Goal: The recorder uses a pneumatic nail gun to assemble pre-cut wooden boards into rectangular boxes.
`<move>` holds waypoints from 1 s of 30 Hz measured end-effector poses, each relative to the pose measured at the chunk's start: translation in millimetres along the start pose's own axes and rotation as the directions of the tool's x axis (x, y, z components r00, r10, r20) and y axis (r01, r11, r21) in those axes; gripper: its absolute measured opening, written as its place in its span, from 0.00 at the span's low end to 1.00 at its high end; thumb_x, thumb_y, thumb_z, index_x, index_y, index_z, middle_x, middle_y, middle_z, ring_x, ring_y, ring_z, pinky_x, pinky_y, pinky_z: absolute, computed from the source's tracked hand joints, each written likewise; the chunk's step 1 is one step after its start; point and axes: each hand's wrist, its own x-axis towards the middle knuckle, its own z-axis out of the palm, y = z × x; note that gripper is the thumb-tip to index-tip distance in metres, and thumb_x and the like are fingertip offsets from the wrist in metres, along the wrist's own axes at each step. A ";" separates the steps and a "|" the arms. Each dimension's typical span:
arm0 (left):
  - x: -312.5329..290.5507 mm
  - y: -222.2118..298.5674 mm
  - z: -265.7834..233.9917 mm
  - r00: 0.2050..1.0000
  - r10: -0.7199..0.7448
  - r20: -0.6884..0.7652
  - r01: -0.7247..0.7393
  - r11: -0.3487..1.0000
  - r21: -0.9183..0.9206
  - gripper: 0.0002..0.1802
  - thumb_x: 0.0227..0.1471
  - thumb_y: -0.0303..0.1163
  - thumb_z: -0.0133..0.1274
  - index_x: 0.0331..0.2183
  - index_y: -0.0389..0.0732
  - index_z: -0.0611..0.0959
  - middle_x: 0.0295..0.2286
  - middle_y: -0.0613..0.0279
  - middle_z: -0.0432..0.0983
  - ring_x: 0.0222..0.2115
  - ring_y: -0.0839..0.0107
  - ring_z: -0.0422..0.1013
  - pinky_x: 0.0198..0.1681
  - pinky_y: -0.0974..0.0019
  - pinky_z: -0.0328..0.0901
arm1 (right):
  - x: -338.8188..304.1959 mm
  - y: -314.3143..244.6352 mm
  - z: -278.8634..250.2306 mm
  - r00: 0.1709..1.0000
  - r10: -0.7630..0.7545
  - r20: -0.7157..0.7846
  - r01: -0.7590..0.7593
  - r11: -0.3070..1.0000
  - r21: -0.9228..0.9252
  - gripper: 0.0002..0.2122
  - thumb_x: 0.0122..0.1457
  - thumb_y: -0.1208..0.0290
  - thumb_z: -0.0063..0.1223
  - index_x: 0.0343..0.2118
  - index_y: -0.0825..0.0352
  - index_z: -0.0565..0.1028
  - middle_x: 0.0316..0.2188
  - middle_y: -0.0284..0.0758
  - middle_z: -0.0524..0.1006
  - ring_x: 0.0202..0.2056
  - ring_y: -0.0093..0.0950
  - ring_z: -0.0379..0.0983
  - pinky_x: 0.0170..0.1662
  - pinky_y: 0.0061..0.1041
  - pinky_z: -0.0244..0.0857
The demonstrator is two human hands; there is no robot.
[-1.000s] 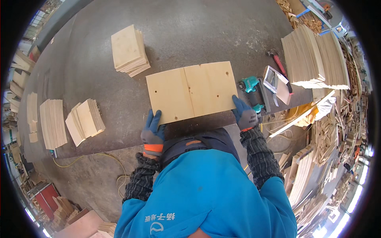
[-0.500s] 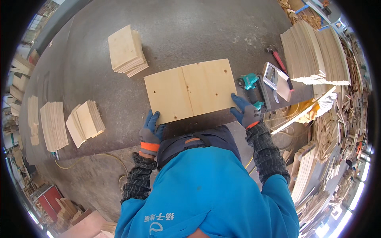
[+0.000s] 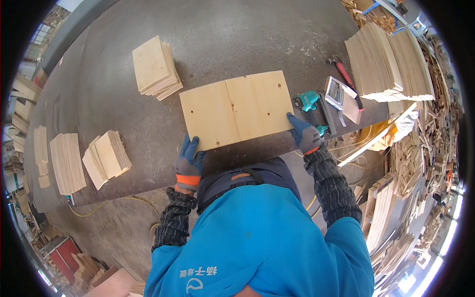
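While the left hand point(image 3: 189, 161) and the right hand point(image 3: 305, 132) grasp the board point(image 3: 236, 110) near its close corners, between them, the step seems to be steadying it, and any shift would call for even grip, avoiding the nailer point(image 3: 308, 100) beside the right hand.

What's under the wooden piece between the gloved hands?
Dark tabletop shows around the wooden piece; whatever lies directly beneath it is covered, so I can't tell.
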 end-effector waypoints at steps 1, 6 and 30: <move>9.5 -0.7 1.7 1.000 0.011 -0.008 -0.011 1.000 -0.024 0.27 0.58 0.23 0.65 0.59 0.35 0.81 0.62 0.39 0.73 0.60 0.43 0.74 0.61 0.54 0.71 | 5.4 4.5 -0.6 1.000 0.000 -0.001 0.000 1.000 0.000 0.26 0.66 0.77 0.57 0.67 0.68 0.72 0.61 0.49 0.78 0.59 0.40 0.79 0.59 0.36 0.74; 71.2 -2.8 28.1 0.995 0.098 -0.022 -0.099 0.992 -0.079 0.28 0.56 0.20 0.66 0.58 0.36 0.83 0.58 0.41 0.78 0.55 0.48 0.78 0.58 0.56 0.74 | 33.3 101.7 43.5 0.964 0.258 0.058 -0.254 0.843 0.473 0.24 0.67 0.77 0.57 0.67 0.65 0.73 0.58 0.50 0.80 0.58 0.47 0.77 0.61 0.39 0.73; 90.5 -12.6 4.3 0.982 0.109 0.155 -0.103 0.994 -0.044 0.30 0.56 0.26 0.69 0.60 0.40 0.82 0.64 0.40 0.70 0.62 0.44 0.72 0.62 0.51 0.71 | 56.1 42.7 -12.8 0.999 -0.009 -0.052 0.011 0.999 0.043 0.25 0.67 0.80 0.56 0.68 0.58 0.73 0.58 0.47 0.80 0.53 0.45 0.82 0.55 0.38 0.78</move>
